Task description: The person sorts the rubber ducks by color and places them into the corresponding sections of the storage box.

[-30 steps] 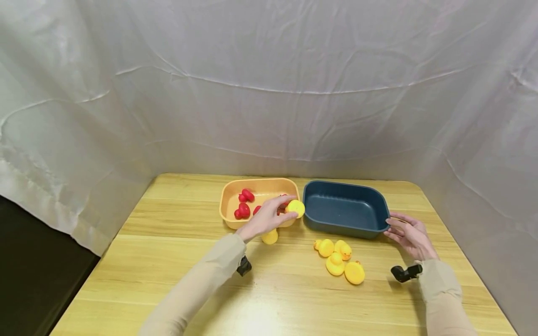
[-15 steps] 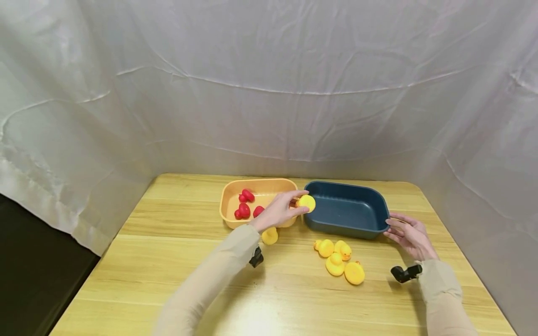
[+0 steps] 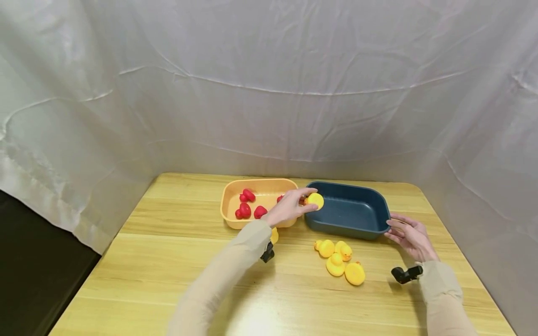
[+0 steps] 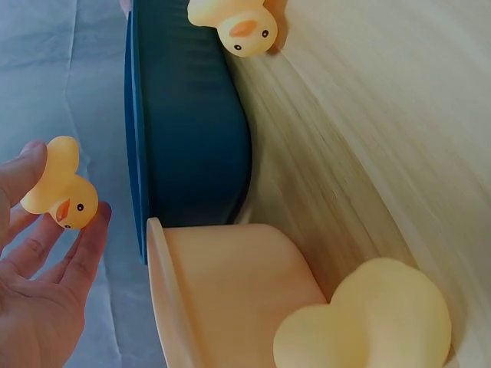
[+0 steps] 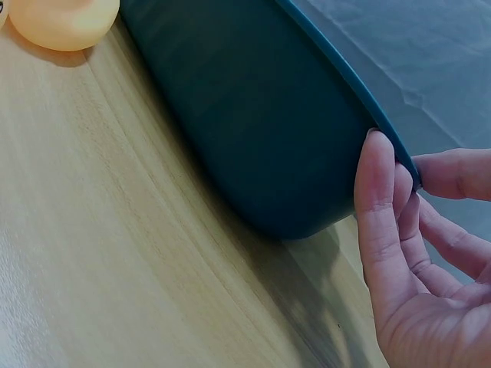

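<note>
Between the thumb and fingers of my left hand [image 3: 287, 206] is a yellow rubber duck [image 3: 316, 200], held over the left end of the dark blue bin [image 3: 346, 211]. The left wrist view shows this duck's orange beak [image 4: 63, 211] pointing down, above rim height. At the bin's right front corner my right hand [image 3: 411, 238] pinches the rim, thumb outside and a fingertip over the edge. An orange bin [image 3: 262, 186] beside it holds several red toys [image 3: 244, 209], partly hidden by my left hand.
Several yellow rubber ducks [image 3: 335, 264] lie grouped on the wooden table [image 3: 294, 298] in front of the blue bin. Another yellow duck [image 3: 274, 235] sits before the orange bin, mostly behind my left sleeve. A pale curtain [image 3: 294, 116] stands behind and at the sides.
My left hand has carried the duck rightward from the orange bin's right end to over the blue bin's left end. My right hand stays at the blue bin's corner.
</note>
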A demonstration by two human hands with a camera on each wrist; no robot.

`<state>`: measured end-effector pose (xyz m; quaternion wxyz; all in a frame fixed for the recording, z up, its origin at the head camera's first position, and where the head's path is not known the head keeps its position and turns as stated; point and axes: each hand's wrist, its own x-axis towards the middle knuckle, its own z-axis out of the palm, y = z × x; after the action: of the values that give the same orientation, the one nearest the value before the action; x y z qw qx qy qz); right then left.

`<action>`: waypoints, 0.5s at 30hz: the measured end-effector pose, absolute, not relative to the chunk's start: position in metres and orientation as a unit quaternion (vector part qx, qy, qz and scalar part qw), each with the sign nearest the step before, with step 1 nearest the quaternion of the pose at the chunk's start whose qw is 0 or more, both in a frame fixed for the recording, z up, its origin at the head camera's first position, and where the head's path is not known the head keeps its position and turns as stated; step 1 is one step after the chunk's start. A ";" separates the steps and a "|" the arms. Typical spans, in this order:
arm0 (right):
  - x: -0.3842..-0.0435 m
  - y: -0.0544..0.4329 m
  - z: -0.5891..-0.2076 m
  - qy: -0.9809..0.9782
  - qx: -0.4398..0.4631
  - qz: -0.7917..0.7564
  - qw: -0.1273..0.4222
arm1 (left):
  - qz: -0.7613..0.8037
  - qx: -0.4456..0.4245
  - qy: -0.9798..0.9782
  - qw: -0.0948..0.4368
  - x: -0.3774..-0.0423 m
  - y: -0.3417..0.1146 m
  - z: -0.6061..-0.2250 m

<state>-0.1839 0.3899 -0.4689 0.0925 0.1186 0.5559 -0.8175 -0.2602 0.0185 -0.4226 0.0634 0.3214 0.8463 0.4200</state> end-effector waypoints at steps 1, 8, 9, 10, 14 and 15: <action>-0.184 0.390 -0.469 0.556 0.119 -0.818 0.092 | 0.421 0.325 0.845 0.062 -0.261 0.020 -0.424; -0.185 0.390 -0.470 0.556 0.124 -0.817 0.094 | 0.431 0.323 0.840 0.068 -0.264 0.031 -0.428; -0.185 0.390 -0.470 0.556 0.124 -0.816 0.094 | 0.433 0.320 0.840 0.071 -0.265 0.032 -0.428; -0.185 0.391 -0.470 0.556 0.124 -0.816 0.094 | 0.434 0.318 0.840 0.074 -0.265 0.033 -0.429; -0.185 0.391 -0.470 0.556 0.124 -0.816 0.096 | 0.428 0.315 0.844 0.076 -0.268 0.036 -0.432; -0.185 0.391 -0.471 0.557 0.125 -0.816 0.095 | 0.425 0.315 0.845 0.074 -0.269 0.037 -0.433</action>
<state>-0.1851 0.3909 -0.4705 0.0953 0.1246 0.5568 -0.8157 -0.2692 0.0366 -0.4328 0.0739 0.3153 0.8454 0.4247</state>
